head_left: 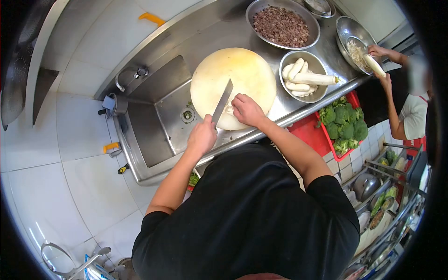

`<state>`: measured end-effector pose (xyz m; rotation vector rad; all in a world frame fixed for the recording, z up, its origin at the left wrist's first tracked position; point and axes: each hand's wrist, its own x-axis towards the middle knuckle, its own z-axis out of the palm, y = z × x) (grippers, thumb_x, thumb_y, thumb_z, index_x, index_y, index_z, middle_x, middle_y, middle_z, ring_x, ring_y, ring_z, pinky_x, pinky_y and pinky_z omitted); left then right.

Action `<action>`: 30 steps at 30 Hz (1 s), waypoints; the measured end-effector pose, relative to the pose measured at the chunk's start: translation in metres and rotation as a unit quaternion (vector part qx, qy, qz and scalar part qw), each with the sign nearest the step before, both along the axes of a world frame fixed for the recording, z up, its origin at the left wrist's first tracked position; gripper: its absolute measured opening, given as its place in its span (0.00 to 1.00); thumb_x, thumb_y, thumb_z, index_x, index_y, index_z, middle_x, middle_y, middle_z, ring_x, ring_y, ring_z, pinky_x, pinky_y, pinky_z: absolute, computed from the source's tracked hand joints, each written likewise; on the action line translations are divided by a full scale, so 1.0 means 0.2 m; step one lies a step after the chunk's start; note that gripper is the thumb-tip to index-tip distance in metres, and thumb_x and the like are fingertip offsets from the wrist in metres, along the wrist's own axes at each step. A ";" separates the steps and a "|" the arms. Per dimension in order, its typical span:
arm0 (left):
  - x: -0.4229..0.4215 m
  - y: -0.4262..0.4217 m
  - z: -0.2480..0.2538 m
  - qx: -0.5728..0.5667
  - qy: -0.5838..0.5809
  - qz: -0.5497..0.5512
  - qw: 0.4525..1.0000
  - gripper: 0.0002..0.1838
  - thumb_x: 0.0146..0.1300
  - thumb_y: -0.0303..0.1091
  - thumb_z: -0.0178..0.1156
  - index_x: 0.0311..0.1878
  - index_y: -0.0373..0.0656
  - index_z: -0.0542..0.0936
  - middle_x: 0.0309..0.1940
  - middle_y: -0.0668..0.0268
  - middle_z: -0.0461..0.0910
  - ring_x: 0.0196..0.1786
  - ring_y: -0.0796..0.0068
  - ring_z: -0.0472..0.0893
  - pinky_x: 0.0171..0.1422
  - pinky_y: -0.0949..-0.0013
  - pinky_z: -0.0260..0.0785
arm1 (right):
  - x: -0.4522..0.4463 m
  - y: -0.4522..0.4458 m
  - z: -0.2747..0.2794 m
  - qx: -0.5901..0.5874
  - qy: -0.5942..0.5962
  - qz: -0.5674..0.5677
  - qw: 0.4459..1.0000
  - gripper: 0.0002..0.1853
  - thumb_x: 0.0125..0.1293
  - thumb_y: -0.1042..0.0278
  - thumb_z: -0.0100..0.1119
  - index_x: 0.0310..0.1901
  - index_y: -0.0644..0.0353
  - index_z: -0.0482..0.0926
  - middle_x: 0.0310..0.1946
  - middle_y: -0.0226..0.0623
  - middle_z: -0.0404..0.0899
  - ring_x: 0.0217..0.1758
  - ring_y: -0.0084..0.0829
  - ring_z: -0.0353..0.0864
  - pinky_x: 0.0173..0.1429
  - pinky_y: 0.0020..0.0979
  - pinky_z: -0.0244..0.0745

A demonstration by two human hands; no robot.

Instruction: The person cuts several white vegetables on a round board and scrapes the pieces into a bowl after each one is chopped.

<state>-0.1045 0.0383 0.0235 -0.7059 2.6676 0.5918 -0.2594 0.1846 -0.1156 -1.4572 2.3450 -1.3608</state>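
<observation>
My left hand [202, 135] is closed round the handle of a cleaver-like kitchen knife [223, 103]. The blade points up and away over the round cutting board [233, 65]. Close to the right of the blade, my right hand [248, 110] has its fingers curled in a pinch near the board's front edge. Beside those fingertips lies a small pale piece of food [229, 110], partly covered by them. Whether the fingers grip another piece is hidden.
A metal sink [144, 123] lies left of the board. To the right are a bowl of peeled white vegetables [303, 70], a basin of chopped brown food [280, 25] and a red crate of broccoli [343, 123]. A co-worker holds a long white vegetable [374, 65] over another bowl.
</observation>
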 end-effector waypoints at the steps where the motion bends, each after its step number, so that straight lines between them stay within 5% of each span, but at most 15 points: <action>1: 0.02 0.00 0.01 -0.005 0.003 -0.006 1.000 0.12 0.77 0.35 0.52 0.55 0.37 0.71 0.36 0.36 0.85 0.45 0.32 0.85 0.52 0.34 0.74 | 0.01 0.00 0.00 0.006 0.013 -0.001 1.000 0.07 0.61 0.72 0.63 0.41 0.59 0.78 0.42 0.42 0.77 0.49 0.46 0.80 0.56 0.44 0.79; 7: 0.00 0.05 -0.22 0.002 -0.038 -0.004 0.999 0.13 0.78 0.37 0.51 0.56 0.38 0.69 0.35 0.34 0.83 0.42 0.29 0.84 0.49 0.33 0.73 | 0.03 0.00 -0.01 0.029 0.053 -0.007 0.998 0.09 0.61 0.70 0.63 0.43 0.59 0.79 0.44 0.40 0.77 0.50 0.44 0.80 0.58 0.42 0.79; 14: 0.01 0.03 -0.04 -0.001 -0.045 -0.039 0.998 0.13 0.78 0.35 0.51 0.56 0.35 0.69 0.37 0.35 0.85 0.44 0.30 0.85 0.52 0.33 0.74 | 0.03 0.00 -0.01 0.022 0.057 -0.013 0.998 0.10 0.62 0.69 0.62 0.44 0.58 0.80 0.44 0.40 0.78 0.51 0.43 0.80 0.59 0.42 0.79; 19: -0.06 0.01 -0.26 0.026 0.001 -0.017 1.000 0.13 0.78 0.36 0.52 0.56 0.36 0.69 0.36 0.34 0.84 0.43 0.29 0.84 0.50 0.34 0.73 | 0.03 0.00 -0.02 0.033 0.048 -0.017 0.998 0.09 0.62 0.70 0.62 0.44 0.59 0.80 0.45 0.40 0.78 0.51 0.43 0.80 0.58 0.41 0.79; 23: -0.04 0.03 -0.06 0.043 -0.029 -0.030 0.998 0.13 0.78 0.35 0.51 0.56 0.35 0.69 0.37 0.35 0.85 0.43 0.30 0.85 0.52 0.34 0.74 | 0.04 0.01 0.00 -0.010 0.064 -0.048 0.997 0.09 0.61 0.71 0.62 0.43 0.60 0.79 0.44 0.40 0.78 0.50 0.43 0.80 0.56 0.41 0.80; 30: -0.06 0.08 -0.28 0.035 -0.002 -0.006 0.999 0.12 0.78 0.35 0.51 0.55 0.35 0.69 0.36 0.34 0.83 0.43 0.28 0.83 0.50 0.35 0.74 | 0.04 0.04 -0.01 0.010 0.037 -0.023 0.999 0.09 0.61 0.71 0.61 0.43 0.61 0.78 0.43 0.43 0.77 0.49 0.46 0.79 0.56 0.43 0.79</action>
